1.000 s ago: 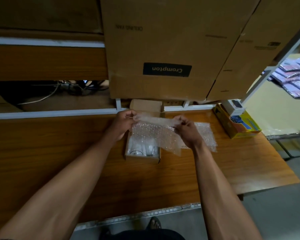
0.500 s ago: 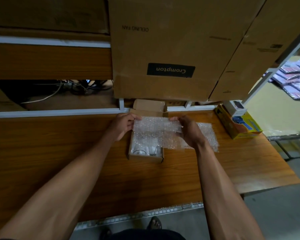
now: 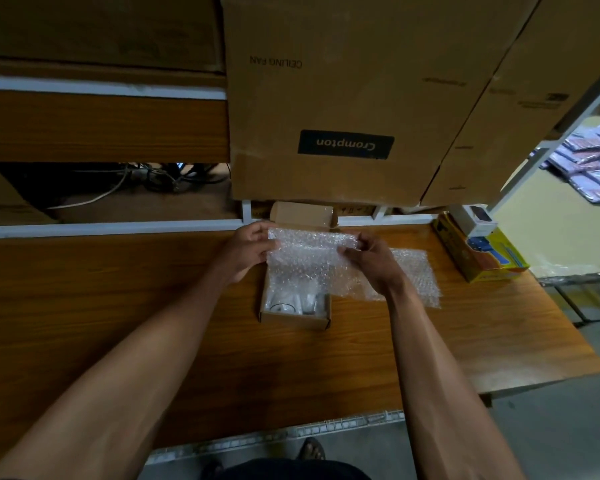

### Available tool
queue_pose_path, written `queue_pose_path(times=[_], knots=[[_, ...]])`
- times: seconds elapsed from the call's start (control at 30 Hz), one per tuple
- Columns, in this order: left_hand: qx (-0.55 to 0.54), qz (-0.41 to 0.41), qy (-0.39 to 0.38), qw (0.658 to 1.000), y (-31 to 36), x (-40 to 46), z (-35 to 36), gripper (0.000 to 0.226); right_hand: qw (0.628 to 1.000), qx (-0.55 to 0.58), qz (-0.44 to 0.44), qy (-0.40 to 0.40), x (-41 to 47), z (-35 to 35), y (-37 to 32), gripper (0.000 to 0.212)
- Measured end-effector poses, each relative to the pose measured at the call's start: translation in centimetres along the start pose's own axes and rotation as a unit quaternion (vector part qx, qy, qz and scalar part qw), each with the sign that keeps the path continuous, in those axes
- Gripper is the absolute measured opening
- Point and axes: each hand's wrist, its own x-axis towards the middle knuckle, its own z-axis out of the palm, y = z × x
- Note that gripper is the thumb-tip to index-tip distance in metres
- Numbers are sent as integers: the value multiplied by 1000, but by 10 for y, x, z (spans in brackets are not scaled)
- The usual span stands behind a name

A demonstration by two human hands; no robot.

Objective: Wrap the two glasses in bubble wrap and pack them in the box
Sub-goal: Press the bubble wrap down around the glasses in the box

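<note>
Overhead, cartons point(image 3: 343, 98) above wooden table point(image 3: 118, 306).

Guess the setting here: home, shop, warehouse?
Probably a stockroom or shop packing bench. Large cartons marked as ceiling fans are stacked on white metal racking, packaged goods sit on a shelf at right, and a small box is being packed on the wooden table.
</note>
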Motion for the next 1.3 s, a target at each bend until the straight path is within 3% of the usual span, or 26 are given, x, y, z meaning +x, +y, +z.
queue_pose_path(times=[0.1,0.27,0.33,0.53,0.67,0.8,1.1,1.2,1.3], knots=[[1,-26,-13,1000,-1,-4,1,76,1000,12,-11,0,4,2,0,22],[13,-10,-9,1000,-2,-10,1,36,999,38,0,-21,5,2,4,18],[4,-4,-3,1000,-1,-10,1,31,997,57,18,-41,3,2,5,12],[16,-2,2,1000,-2,-9,1,33,997,42,60,-33,4,0,11,42],[41,-5,1,999,-4,-6,-3,37,997,48,60,-21,4,3,9,35],[136,29,-8,990,5,-4,-4,60,996,53,53,-49,4,2,4,19],[314,22,-152,937,32,1,27,63,990,-8,36,-138,9,8,-14,26],[304,36,-141,942,27,3,33,48,991,-7,33,-128,10,11,-13,35],[224,27,-113,968,20,3,29,42,994,78,38,-68,5,7,-5,51]])
